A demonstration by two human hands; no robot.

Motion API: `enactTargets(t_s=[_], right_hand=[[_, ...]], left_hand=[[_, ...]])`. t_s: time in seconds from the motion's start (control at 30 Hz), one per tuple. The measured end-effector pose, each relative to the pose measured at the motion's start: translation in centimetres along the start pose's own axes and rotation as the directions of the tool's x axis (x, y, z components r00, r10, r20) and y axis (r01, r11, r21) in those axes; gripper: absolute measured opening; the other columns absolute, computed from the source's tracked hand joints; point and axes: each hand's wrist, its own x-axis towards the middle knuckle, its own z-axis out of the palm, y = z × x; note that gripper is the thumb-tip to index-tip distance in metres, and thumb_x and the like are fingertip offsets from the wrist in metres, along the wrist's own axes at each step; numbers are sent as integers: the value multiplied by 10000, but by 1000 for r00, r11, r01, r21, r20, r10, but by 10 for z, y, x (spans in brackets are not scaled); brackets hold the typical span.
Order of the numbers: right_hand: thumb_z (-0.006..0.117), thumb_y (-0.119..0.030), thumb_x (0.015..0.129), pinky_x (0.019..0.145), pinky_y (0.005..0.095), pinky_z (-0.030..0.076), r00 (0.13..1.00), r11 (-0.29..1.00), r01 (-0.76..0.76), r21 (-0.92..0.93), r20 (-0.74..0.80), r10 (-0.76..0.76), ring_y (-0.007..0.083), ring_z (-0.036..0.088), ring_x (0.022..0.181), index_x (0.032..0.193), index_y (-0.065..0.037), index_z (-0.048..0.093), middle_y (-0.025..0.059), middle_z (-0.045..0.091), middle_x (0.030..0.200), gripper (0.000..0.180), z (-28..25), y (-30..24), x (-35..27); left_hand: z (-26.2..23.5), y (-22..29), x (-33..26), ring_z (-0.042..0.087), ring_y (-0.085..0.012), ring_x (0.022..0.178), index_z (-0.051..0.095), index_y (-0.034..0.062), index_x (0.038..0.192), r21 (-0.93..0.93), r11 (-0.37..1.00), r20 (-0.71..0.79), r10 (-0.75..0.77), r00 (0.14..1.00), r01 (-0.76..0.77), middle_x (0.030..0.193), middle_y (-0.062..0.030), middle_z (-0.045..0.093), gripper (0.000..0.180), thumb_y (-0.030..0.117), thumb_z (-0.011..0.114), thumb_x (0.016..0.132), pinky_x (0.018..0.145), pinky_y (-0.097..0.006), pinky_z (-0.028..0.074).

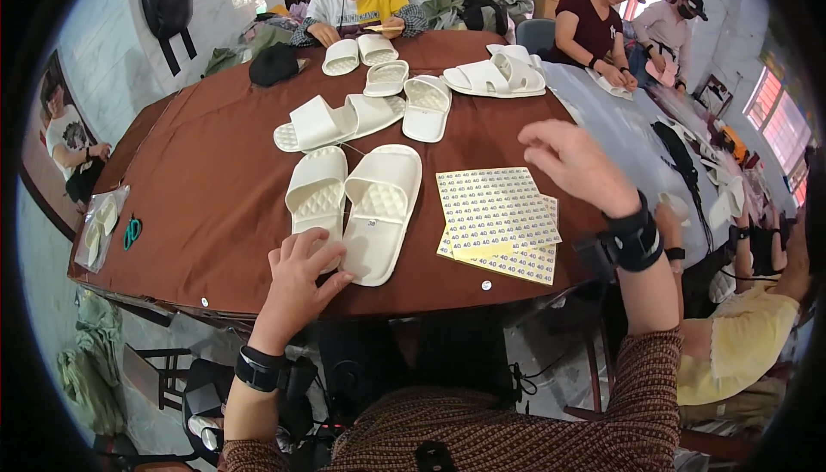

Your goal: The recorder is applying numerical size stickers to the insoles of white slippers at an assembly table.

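Observation:
A pair of white slippers lies in front of me, toes pointing away. The left slipper (317, 190) has its heel end under the curled fingers of my left hand (301, 270). My left thumb rests by the heel edge of the right slipper (381, 214), whose quilted insole carries a small printed label. My right hand (572, 162) is raised above the table, fingers stretched to the left and nothing visible in them. Below it, sheets of small printed stickers (495, 214) overlap on yellow backing. Part of the left slipper's heel is hidden by my fingers.
More white slippers (340, 123) lie farther back on the brown-covered table (215, 214). A black cap (275, 64), teal scissors (132, 233) and a bagged pair of slippers (101, 227) are to the left. Several people sit around; one handles slippers across from me.

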Motion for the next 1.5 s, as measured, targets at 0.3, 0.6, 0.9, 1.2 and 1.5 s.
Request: enactTargets(t_s=[0.3,0.6,0.9,1.2,1.5], right_hand=[[628,-165,871,781,360,513,989,1000,-7,-25,149,11,292,647,872,1092,14,614,162,670,978,285,60,23,98],[674,-418,842,1025,446,406,891,989,-92,-119,434,135,411,475,1232,1361,5,456,235,506,1349,704,143,36,142],[621,-269,863,777,454,532,895,964,-31,-264,421,144,393,648,951,1092,42,527,252,632,1030,397,177,44,149],[498,-70,865,533,449,517,995,868,96,-487,34,-91,356,659,613,864,35,522,194,633,654,107,132,47,152],[507,-58,845,584,449,505,997,818,40,-574,-29,-69,366,644,691,864,23,512,188,630,760,84,56,44,94]], left_hand=[[17,-10,-5,489,-303,1177,680,167,1055,6,1000,-144,3,990,-2,1263,-71,557,273,263,724,804,954,-444,344],[11,-8,-7,495,-312,1183,701,139,1027,-23,1000,-161,-12,987,9,1272,-89,567,293,214,752,748,970,-447,352],[13,-12,-6,514,-324,1153,704,129,1012,-91,996,-156,-24,987,10,1258,-92,579,299,224,773,737,960,-449,370],[14,-12,-4,505,-331,1157,695,117,1026,-94,995,-166,-33,986,18,1264,-89,578,307,192,765,737,970,-448,376],[18,-10,-7,497,-341,1170,686,122,1073,-70,998,-185,-19,983,6,1283,-94,572,339,169,752,745,985,-445,375]])
